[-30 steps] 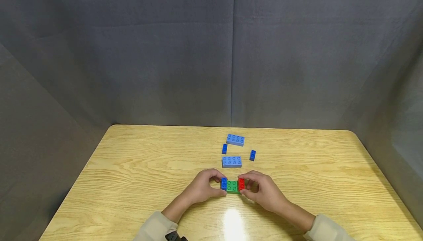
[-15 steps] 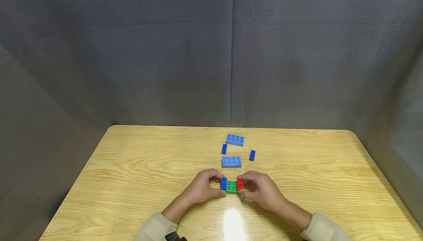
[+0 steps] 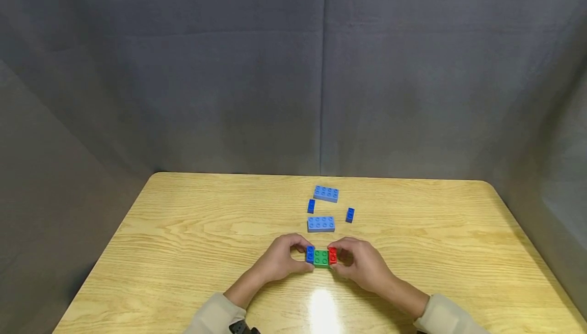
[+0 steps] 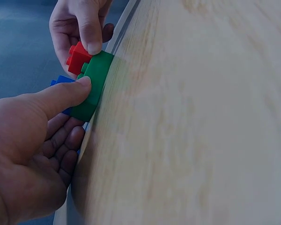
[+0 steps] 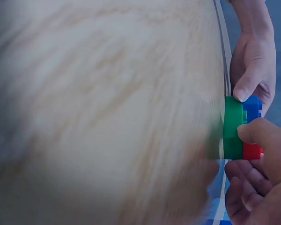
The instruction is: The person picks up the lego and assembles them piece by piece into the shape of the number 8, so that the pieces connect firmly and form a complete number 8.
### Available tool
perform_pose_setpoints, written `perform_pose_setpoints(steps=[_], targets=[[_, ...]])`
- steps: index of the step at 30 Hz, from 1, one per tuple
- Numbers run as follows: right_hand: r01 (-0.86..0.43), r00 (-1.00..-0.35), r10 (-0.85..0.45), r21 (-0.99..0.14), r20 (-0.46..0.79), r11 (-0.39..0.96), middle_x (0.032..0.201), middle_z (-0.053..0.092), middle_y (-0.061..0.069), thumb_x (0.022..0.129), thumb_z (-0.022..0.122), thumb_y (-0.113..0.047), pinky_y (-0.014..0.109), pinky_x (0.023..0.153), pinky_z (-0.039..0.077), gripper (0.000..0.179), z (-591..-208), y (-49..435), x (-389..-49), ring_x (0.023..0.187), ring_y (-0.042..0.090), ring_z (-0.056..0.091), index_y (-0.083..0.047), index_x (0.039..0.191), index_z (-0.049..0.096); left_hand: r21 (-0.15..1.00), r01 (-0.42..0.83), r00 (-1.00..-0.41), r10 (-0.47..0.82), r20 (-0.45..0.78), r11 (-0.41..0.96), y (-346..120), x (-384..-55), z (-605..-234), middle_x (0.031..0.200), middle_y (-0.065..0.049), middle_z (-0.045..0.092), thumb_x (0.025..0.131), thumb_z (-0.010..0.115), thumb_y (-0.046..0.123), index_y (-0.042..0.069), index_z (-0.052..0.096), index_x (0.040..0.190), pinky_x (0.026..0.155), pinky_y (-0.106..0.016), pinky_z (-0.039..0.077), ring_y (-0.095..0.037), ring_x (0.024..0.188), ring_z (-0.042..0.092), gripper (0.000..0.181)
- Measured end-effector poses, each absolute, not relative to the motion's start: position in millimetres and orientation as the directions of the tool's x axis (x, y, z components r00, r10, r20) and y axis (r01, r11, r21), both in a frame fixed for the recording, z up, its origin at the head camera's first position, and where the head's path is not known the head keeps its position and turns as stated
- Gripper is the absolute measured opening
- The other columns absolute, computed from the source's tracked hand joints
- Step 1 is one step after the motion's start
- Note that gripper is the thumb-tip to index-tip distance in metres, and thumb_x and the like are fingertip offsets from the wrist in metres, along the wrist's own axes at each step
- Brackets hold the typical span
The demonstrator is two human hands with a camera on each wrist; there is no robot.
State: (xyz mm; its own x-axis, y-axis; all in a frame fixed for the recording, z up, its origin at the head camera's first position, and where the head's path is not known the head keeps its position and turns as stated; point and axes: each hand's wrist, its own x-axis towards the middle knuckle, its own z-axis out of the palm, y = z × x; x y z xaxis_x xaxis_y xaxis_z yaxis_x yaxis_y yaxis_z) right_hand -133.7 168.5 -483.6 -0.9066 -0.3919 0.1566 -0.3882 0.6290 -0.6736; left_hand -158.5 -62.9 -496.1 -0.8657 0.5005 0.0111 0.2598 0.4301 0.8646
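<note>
A green toy brick (image 3: 321, 258) lies on the table near its front, with a small blue brick (image 3: 310, 254) on its left end and a small red brick (image 3: 332, 255) on its right end. My left hand (image 3: 281, 257) pinches the blue end between thumb and fingers; in the left wrist view the thumb reaches across onto the green brick (image 4: 97, 82). With thumb and fingertips my right hand (image 3: 364, 264) pinches the red brick, its thumb also touching the green brick (image 5: 232, 124) in the right wrist view. Whether the red brick is fully seated cannot be told.
Behind the hands lie two long light-blue bricks (image 3: 321, 224), the other light-blue brick (image 3: 326, 194) farther back. Two small dark-blue bricks are beside them, one to the left (image 3: 311, 206) and a second small brick (image 3: 350, 215) to the right. A grey curtain (image 3: 238, 94) hangs behind the wooden table (image 3: 183, 222).
The right hand and the red brick have shifted slightly left over the green brick's right end. The left hand keeps its hold in place.
</note>
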Motion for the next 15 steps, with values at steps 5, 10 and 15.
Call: perform_pose_setpoints(steps=[5, 10, 15], targets=[[-0.369, -0.904, -0.403, -0.735, 0.142, 0.569, 0.091, 0.063, -0.01, 0.075, 0.078, -0.008, 0.024, 0.066, 0.052, 0.028, -487.2, 169.2, -136.0, 0.077, 0.012, 0.059, -0.014, 0.101, 0.068, 0.861, 0.263, -0.866, 0.501, 0.012, 0.435, -62.7, -158.7, -495.9, 0.091, 0.01, 0.061, 0.072, 0.083, 0.019, 0.017, 0.067, 0.1, 0.082, -0.027, 0.047, -0.012, 0.088, 0.056, 0.032], [-0.357, -0.903, -0.407, -0.76, 0.133, 0.543, 0.089, 0.062, -0.011, 0.076, 0.078, -0.008, 0.024, 0.065, 0.051, 0.029, -490.5, 171.3, -136.4, 0.076, 0.014, 0.058, -0.014, 0.103, 0.067, 0.862, 0.26, -0.866, 0.499, 0.01, 0.435, -62.5, -159.0, -496.4, 0.091, 0.01, 0.061, 0.072, 0.083, 0.019, 0.017, 0.067, 0.1, 0.083, -0.027, 0.047, -0.012, 0.088, 0.056, 0.033], [-0.351, -0.903, -0.408, -0.772, 0.13, 0.53, 0.089, 0.061, -0.01, 0.076, 0.078, -0.01, 0.023, 0.065, 0.05, 0.03, -491.8, 172.6, -135.9, 0.077, 0.014, 0.058, -0.013, 0.105, 0.067, 0.866, 0.253, -0.865, 0.502, 0.003, 0.431, -63.0, -158.4, -496.3, 0.091, 0.01, 0.06, 0.072, 0.082, 0.02, 0.017, 0.067, 0.1, 0.082, -0.026, 0.047, -0.011, 0.088, 0.055, 0.032]])
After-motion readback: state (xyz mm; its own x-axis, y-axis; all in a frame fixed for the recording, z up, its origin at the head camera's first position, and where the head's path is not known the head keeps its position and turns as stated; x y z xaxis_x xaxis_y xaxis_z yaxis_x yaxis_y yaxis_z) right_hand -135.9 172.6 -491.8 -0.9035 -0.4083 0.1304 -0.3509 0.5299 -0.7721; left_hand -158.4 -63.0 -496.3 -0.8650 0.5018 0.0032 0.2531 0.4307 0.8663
